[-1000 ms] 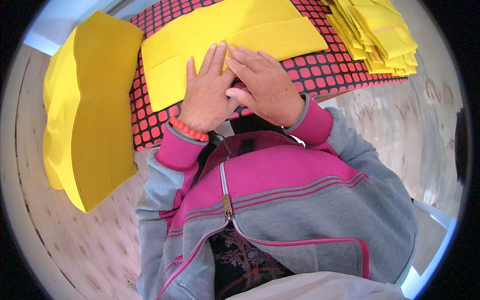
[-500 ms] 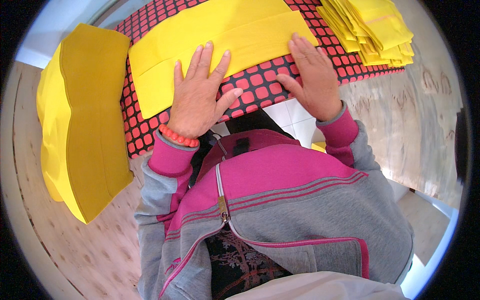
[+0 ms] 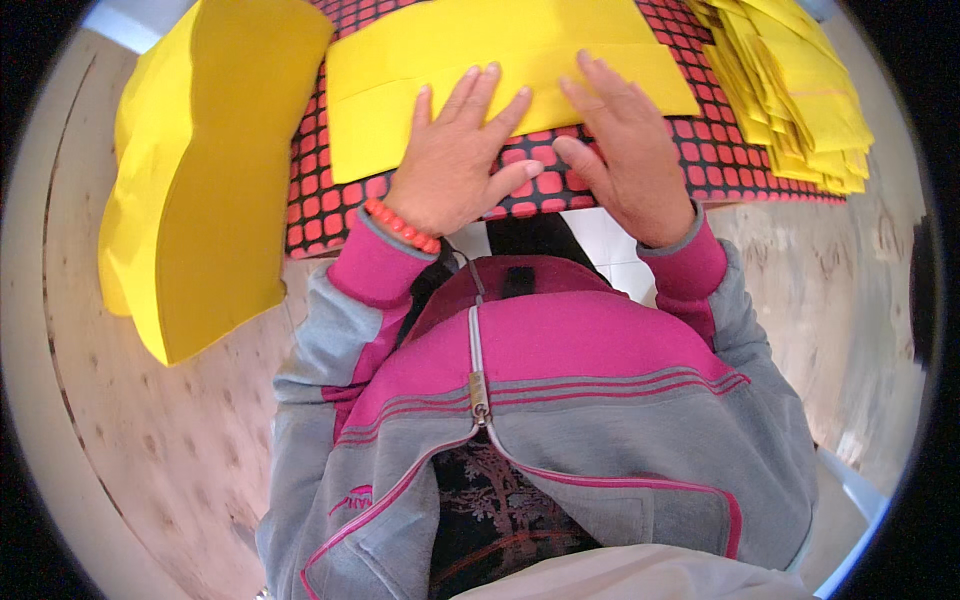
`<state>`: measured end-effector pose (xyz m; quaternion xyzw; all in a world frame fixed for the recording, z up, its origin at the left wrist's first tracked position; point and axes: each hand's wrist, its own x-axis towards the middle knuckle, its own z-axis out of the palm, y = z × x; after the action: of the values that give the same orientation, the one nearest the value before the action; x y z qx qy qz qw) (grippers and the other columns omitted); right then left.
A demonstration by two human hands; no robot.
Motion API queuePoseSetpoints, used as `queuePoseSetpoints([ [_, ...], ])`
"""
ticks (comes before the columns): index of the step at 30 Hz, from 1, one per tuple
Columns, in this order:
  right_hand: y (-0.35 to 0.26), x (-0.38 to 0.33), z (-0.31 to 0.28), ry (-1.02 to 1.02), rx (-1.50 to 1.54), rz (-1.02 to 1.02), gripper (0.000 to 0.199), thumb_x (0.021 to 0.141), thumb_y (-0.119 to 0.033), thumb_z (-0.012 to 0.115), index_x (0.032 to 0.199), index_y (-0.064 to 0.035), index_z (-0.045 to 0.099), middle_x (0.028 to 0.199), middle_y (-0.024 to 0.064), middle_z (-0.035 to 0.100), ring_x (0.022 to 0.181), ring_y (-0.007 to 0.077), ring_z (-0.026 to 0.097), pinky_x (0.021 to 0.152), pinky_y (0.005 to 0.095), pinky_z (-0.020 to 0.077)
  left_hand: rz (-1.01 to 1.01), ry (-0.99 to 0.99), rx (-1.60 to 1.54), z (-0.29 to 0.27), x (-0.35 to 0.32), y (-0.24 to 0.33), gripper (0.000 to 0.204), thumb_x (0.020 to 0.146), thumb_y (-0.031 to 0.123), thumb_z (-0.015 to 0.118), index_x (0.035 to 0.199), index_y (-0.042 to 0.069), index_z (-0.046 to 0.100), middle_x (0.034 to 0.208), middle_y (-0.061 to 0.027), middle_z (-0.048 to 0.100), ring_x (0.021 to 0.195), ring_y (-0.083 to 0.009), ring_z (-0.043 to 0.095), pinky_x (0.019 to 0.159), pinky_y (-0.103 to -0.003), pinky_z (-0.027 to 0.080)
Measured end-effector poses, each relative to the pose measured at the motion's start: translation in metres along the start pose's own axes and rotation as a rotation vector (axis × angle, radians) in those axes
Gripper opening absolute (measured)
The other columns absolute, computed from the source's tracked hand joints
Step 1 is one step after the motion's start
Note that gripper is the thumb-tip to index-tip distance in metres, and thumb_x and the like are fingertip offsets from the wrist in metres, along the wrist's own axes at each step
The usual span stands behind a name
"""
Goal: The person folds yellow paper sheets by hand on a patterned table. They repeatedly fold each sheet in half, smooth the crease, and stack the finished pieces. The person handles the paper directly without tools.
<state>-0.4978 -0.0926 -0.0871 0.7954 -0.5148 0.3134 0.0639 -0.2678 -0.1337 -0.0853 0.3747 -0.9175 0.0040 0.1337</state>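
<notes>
Left hand (image 3: 455,170) palm down, fingers spread, gripping nothing, fingertips on near side of folded yellow cloth (image 3: 490,55). Right hand (image 3: 630,150) also flat and loose, fingers over the cloth's near side (slightly blurred, can't confirm contact). Cloth lies flat on red-and-black patterned cover (image 3: 345,210), far centre of worktop (image 3: 810,270). Bigger yellow piece (image 3: 230,190) at left; pile of folded yellow cloths (image 3: 800,95) far right.
</notes>
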Motion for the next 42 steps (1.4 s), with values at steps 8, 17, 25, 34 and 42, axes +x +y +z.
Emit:
queuePoseSetpoints([
  [8,0.035,-0.006,-0.006,-0.129,-0.087,0.008,0.050,0.095,-0.032,0.060,0.135,-0.0028,0.055,0.145,0.0184,0.050,0.135,0.0334,0.047,0.111,0.0478,0.0342,-0.093,0.052,0.013,0.003,-0.002,0.012,0.073,0.093,0.056,0.054,0.150,0.012,0.041,0.156,-0.0235,0.031,0.146,-0.0399,0.029,0.112,-0.065,0.022],
  [17,0.042,-0.007,-0.004,-0.133,-0.028,0.002,0.047,0.096,-0.027,0.058,0.136,-0.0012,0.054,0.144,0.0202,0.050,0.132,0.0357,0.048,0.110,0.0465,0.0355,0.041,0.181,-0.194,0.025,0.061,0.052,0.073,0.094,0.060,0.050,0.145,0.008,0.046,0.147,-0.0264,0.042,0.138,-0.0423,0.039,0.112,-0.062,0.025],
  [25,0.041,-0.011,-0.006,-0.125,-0.061,0.005,0.047,0.097,-0.026,0.059,0.139,-0.0059,0.053,0.146,0.0169,0.050,0.134,0.0335,0.047,0.111,0.0473,0.0343,-0.270,0.092,0.076,0.018,0.013,0.009,0.079,0.094,0.063,0.048,0.148,0.007,0.041,0.155,-0.0222,0.034,0.146,-0.0371,0.030,0.111,-0.067,0.023],
  [34,0.040,-0.009,-0.007,-0.106,-0.040,0.001,0.050,0.094,-0.027,0.063,0.136,-0.0035,0.055,0.145,0.0187,0.050,0.133,0.0354,0.048,0.109,0.0457,0.0366,-0.492,0.028,0.145,-0.012,-0.072,-0.011,0.090,0.092,0.060,0.054,0.151,-0.004,0.030,0.160,-0.0227,0.026,0.150,-0.0347,0.023,0.116,-0.064,0.013],
  [42,0.011,0.007,-0.003,-0.014,-0.004,-0.002,0.047,0.092,-0.028,0.064,0.129,0.0002,0.059,0.139,0.0219,0.054,0.129,0.0357,0.051,0.108,0.0456,0.0377,-0.453,0.053,0.152,-0.026,-0.063,0.000,0.072,0.096,0.049,0.053,0.147,-0.002,0.040,0.156,-0.0230,0.033,0.147,-0.0351,0.029,0.117,-0.061,0.014],
])
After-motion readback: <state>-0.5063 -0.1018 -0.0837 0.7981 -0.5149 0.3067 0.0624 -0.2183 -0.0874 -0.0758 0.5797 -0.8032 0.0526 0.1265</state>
